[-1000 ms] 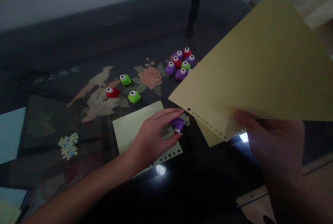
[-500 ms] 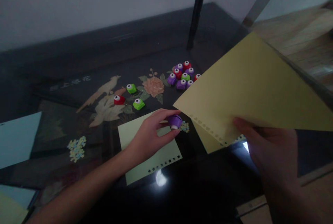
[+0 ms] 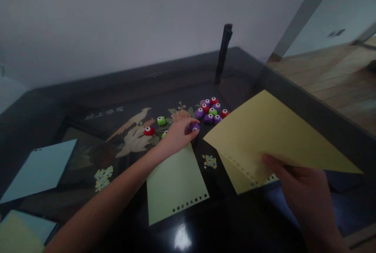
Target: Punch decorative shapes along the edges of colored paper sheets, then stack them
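My left hand reaches forward over the dark glass table and grips a small purple paper punch, just past the far edge of a light green sheet that has a row of punched shapes along its near edge. My right hand holds up a yellow sheet by its near edge, tilted above the table's right side; a row of punched holes runs along that sheet's lower left edge. A second yellow sheet lies under it.
A cluster of several purple, red and green punches sits just beyond the purple punch. A green punch and a red punch lie to the left. Light blue sheets rest at the left. A black post stands at the back.
My left hand lifted the purple punch off the green sheet and carried it forward toward the cluster. The yellow sheet in my right hand came lower. The camera tilted up.
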A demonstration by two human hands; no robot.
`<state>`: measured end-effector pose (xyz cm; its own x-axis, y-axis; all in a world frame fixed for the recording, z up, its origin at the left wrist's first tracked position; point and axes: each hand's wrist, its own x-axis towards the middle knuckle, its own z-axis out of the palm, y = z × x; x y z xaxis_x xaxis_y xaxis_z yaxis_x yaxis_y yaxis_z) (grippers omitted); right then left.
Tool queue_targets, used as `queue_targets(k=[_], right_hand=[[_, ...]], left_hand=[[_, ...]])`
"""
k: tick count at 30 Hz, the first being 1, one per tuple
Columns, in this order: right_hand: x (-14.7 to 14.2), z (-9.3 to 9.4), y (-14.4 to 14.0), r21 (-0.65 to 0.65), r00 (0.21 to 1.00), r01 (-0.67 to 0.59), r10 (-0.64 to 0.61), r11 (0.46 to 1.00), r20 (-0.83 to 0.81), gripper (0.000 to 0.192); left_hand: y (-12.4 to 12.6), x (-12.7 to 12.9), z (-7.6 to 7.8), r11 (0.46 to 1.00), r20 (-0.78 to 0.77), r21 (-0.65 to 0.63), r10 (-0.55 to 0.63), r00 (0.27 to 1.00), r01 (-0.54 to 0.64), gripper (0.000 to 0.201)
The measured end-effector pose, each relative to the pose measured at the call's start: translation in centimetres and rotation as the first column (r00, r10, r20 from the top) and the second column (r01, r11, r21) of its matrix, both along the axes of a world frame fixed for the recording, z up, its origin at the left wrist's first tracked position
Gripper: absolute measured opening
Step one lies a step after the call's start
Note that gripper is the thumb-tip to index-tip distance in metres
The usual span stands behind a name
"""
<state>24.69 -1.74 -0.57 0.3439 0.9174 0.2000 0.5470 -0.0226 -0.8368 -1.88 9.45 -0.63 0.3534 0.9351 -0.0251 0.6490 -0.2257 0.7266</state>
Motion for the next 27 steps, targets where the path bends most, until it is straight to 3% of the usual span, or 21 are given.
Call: queue_targets(k=[3,6,15,23,27], right_hand=[[0.4,-0.3,0.0,0.004,1.0,0.001,-0.001,1.0,0.011,0.017],[0.7,-0.6,-0.1,-0.019,1.0,0.008,-0.008,1.0,0.01,0.016],[0.9,-0.5,-0.3,0.006,0.999,0.02,-0.021,1.0,0.043,0.013],[0.6,-0.2,-0.2,0.007,1.0,0.012,-0.012,1.0,0.018,0.016],[0.1,0.3,0.0,0.028,0.998,-0.005,0.007,1.0,-0.069,0.011]], left_hand=[[1.5,0.5,-0.5,0.989,-0.142,0.14,-0.023,0.99,0.043,0.024],[2.3,1.0,-0.7,0.979,-0.199,0.196,-0.017,0.98,0.056,0.024],[3.7,2.1,-1.0,0.985,-0.287,0.172,0.024,0.958,0.027,0.026],[4.7,2.5,-1.3,0.982,-0.268,0.19,0.064,0.961,-0.013,0.022],[4.8,1.8,-0.6,0.975,-0.216,0.219,0.068,0.974,-0.02,0.023]])
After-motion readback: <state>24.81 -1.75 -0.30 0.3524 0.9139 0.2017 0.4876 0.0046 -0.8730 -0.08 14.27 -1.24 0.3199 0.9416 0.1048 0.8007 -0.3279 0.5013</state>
